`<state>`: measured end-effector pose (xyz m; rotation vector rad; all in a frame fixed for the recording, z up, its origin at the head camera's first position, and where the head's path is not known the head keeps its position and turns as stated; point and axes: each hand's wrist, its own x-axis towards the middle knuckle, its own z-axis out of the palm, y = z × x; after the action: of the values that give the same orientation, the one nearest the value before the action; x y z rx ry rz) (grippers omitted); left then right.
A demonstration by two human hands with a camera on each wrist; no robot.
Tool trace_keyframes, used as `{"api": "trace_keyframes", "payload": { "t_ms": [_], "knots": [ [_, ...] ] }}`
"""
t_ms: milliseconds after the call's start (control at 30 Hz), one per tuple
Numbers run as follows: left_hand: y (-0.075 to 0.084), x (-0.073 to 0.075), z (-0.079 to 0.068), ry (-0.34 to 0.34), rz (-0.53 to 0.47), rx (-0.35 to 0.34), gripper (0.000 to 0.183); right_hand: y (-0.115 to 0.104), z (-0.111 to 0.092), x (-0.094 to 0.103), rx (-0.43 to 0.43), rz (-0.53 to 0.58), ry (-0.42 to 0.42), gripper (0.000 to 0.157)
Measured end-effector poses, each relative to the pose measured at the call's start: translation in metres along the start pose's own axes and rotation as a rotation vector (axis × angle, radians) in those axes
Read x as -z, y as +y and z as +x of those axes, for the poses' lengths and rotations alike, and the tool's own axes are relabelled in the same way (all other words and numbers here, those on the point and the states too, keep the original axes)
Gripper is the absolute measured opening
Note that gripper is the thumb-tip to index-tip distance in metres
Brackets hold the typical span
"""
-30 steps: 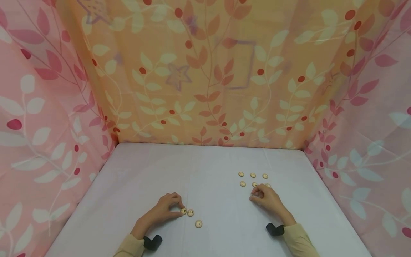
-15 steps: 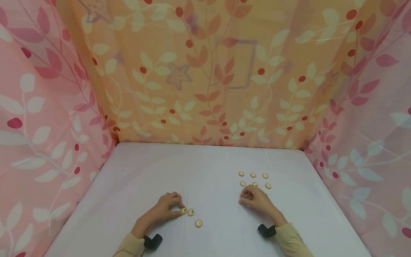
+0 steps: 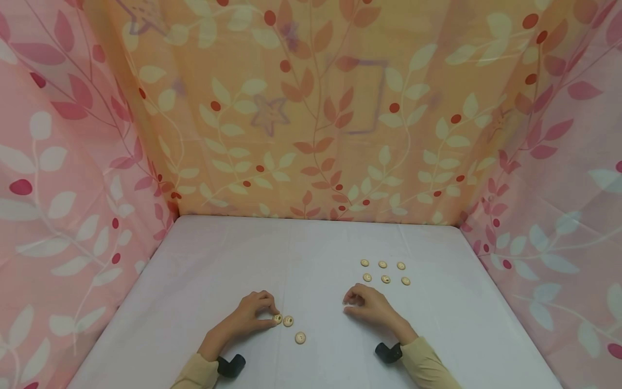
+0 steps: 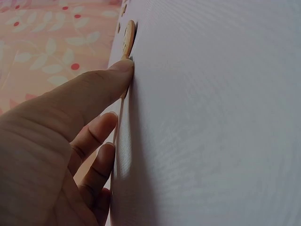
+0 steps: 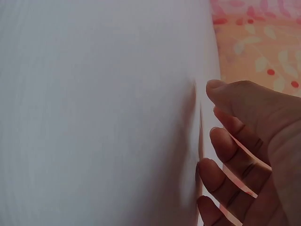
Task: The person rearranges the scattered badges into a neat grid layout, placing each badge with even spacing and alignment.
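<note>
My left hand (image 3: 272, 315) lies on the white table (image 3: 233, 259) near the front. Its thumb and forefinger pinch a small round beige button (image 3: 277, 319). The left wrist view shows the left hand (image 4: 115, 94) with its thumb tip pressed to the cloth just below a button (image 4: 128, 40). Two more loose buttons (image 3: 288, 321) (image 3: 300, 337) lie right beside it. My right hand (image 3: 347, 302) hovers low at centre-right with loosely curled fingers, nothing in it. In the right wrist view the right hand (image 5: 215, 110) holds nothing. Behind it, several buttons form two neat rows (image 3: 385, 279).
Floral curtains close in the table: orange at the back (image 3: 311, 135), pink at the left (image 3: 73, 189) and the right (image 3: 559, 216). Black wrist mounts (image 3: 230, 366) (image 3: 387, 352) sit on both beige sleeves near the front edge.
My right hand has drawn away from the rows of buttons and moved left toward the loose ones, uncovering the nearer row. The left hand has stayed on its button.
</note>
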<state>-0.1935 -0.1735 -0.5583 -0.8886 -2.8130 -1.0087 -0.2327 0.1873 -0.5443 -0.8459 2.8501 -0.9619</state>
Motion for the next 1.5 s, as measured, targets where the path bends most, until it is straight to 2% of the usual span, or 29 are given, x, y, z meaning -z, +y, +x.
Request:
{"api": "trace_keyframes", "payload": {
  "t_ms": [133, 333, 767, 1067, 1500],
  "knots": [
    [-0.001, -0.001, 0.0, 0.004, 0.0, -0.007, 0.013, -0.008, 0.003, -0.006, 0.031, 0.006, -0.021, 0.019],
    [-0.003, -0.001, 0.0, 0.008, -0.003, -0.015, 0.013, -0.018, 0.007, -0.012, 0.126, 0.013, -0.019, 0.019],
    [-0.001, -0.001, 0.001, 0.004, -0.003, 0.009, 0.014, -0.033, 0.016, -0.03, 0.312, 0.03, -0.054, 0.023],
    [-0.001, -0.001, 0.001, 0.0, -0.006, 0.02, 0.013, -0.05, 0.02, -0.041, 0.297, -0.021, -0.117, 0.026],
    [-0.003, -0.003, 0.001, 0.015, -0.004, 0.0, 0.014, -0.071, 0.024, -0.054, 0.369, -0.081, -0.187, 0.028]
  ]
}}
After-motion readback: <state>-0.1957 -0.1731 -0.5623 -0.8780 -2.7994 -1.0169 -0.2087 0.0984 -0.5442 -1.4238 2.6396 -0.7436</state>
